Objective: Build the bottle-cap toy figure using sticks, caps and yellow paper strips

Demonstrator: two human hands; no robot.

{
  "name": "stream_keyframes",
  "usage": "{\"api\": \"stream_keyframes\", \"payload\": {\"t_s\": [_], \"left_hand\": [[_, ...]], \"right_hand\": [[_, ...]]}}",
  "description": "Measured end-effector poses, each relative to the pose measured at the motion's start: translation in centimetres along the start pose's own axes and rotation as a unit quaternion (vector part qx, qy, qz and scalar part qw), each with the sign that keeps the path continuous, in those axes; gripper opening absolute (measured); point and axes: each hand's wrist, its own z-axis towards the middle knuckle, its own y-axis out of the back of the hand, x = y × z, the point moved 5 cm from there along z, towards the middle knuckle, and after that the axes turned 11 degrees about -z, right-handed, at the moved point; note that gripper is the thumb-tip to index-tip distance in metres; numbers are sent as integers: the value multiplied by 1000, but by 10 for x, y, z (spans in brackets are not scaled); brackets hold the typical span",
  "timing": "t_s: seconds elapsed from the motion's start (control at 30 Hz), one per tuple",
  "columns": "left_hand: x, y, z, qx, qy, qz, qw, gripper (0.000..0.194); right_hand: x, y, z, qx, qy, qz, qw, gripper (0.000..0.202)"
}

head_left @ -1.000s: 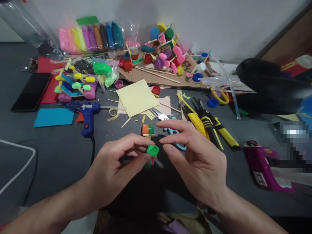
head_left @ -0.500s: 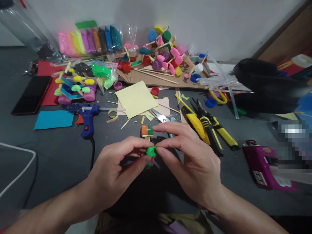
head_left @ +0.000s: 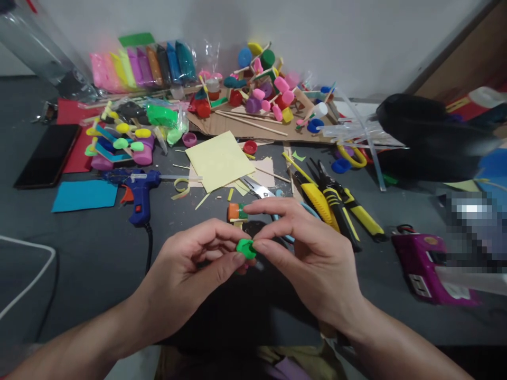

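A small piece of bright green modelling clay is pinched between both hands, low in the middle of the view. My left hand grips its left side between thumb and fingertips. On the right side, the thumb and index finger of my right hand press the clay's edge. Beyond the fingertips stands a small model with an orange and green top and a wooden strip below it. Its lower part is mostly hidden behind my hands, with a little pink showing under the clay.
A blue glue gun lies at left beside a blue sheet. Scissors, a yellow cutter and pliers lie beyond my right hand. Yellow paper is ahead; clay packets and stick models line the wall.
The green clay has turned and now shows a hollowed, curled shape. Both hands stay in nearly the same place; the whole view has shifted slightly.
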Motion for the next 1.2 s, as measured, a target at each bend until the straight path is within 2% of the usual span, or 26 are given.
{"api": "stream_keyframes", "payload": {"t_s": [0.23, 0.37, 0.53, 0.73, 0.83, 0.97, 1.03, 1.13, 1.2], "left_hand": [[9, -1, 3, 44, 79, -142, 986, 10], [13, 1, 6, 45, 94, -204, 973, 11], [16, 0, 6, 56, 114, -230, 965, 9], [15, 0, 5, 48, 101, -219, 969, 9], [9, -2, 3, 26, 75, -169, 982, 8], [0, 0, 0, -30, -10, -10, 999, 9], [-3, 0, -2, -37, -54, 77, 995, 12], [-5, -1, -5, -25, -127, 197, 972, 12], [-5, -2, -7, -13, -155, 230, 961, 13]], "right_hand": [[-6, 2, -1, 16, -36, 81, 996, 11], [-5, 1, -1, 49, 1, 96, 994, 14], [-4, 2, 0, 50, 34, 79, 995, 15], [-2, 3, -2, 36, 53, 60, 996, 16], [-1, 2, -3, 21, 31, 46, 998, 11], [5, 2, -4, 4, 45, -56, 997, 9], [9, 1, -3, 8, 58, -99, 993, 9], [11, 1, -2, 19, 67, -127, 989, 8], [13, 2, -2, 22, 77, -130, 988, 8]]}}
